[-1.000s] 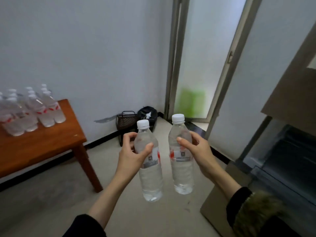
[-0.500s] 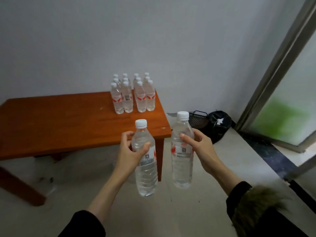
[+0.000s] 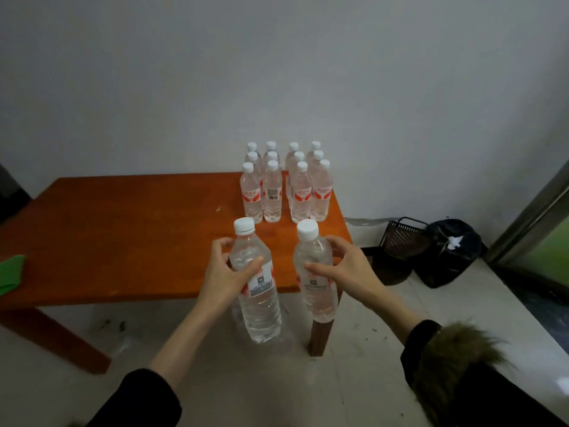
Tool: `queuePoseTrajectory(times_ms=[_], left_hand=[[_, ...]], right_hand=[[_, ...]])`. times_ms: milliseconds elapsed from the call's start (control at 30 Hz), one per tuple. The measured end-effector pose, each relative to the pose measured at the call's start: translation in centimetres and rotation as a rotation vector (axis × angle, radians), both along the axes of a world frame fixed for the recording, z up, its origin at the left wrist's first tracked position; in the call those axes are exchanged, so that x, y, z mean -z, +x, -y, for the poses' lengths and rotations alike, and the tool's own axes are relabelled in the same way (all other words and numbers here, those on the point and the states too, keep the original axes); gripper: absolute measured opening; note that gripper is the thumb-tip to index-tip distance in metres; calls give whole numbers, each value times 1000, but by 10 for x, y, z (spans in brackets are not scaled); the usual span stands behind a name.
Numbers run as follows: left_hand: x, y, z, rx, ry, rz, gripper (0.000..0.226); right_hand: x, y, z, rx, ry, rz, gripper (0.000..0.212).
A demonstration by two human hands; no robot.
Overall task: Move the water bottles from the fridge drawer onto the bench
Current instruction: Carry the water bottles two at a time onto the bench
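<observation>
My left hand (image 3: 223, 274) grips a clear water bottle (image 3: 257, 291) with a white cap, held upright at the front edge of the orange-brown wooden bench (image 3: 123, 241). My right hand (image 3: 348, 272) holds a second, matching bottle (image 3: 314, 272) upright beside it, near the bench's right front corner. Both bottles hang in the air, their lower halves below the bench top. Several bottles with red-and-white labels (image 3: 286, 186) stand in neat rows at the bench's back right. The fridge drawer is out of view.
A green cloth (image 3: 10, 272) lies at the bench's left edge. On the floor to the right sit a dark wire basket (image 3: 400, 241) and a black bag (image 3: 449, 254), by a metal door frame (image 3: 529, 220). A grey wall backs the bench.
The view has swung left from the fridge and door to face the bench. Both hands have carried their bottles closer, up to the bench's front edge.
</observation>
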State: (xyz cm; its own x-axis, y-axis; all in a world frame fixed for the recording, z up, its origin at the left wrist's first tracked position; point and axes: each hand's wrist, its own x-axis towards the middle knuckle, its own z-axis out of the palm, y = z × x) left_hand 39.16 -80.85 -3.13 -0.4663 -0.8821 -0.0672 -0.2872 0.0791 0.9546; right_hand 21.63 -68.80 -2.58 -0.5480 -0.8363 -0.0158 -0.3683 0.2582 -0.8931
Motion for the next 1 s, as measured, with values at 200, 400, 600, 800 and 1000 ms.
queuePoseTrajectory(times_ms=[200,400,600,800,1000], left_hand=[[2,-36,75,11,-33,139,74],[22,-70,148,118,-155,382,75],[46,-95,210,169,-116,344,77],[63,-123,258,267,-112,314,81],[77,-136,286,312,-153,222,79]], right_hand=[[9,-34,77,-40,4,53,42],[33,-56,149,-99,47,-75,48],[56,-80,213,-23,93,-29,49],[71,-100,261,-5,142,58,60],[78,-116,291,10,186,66,61]])
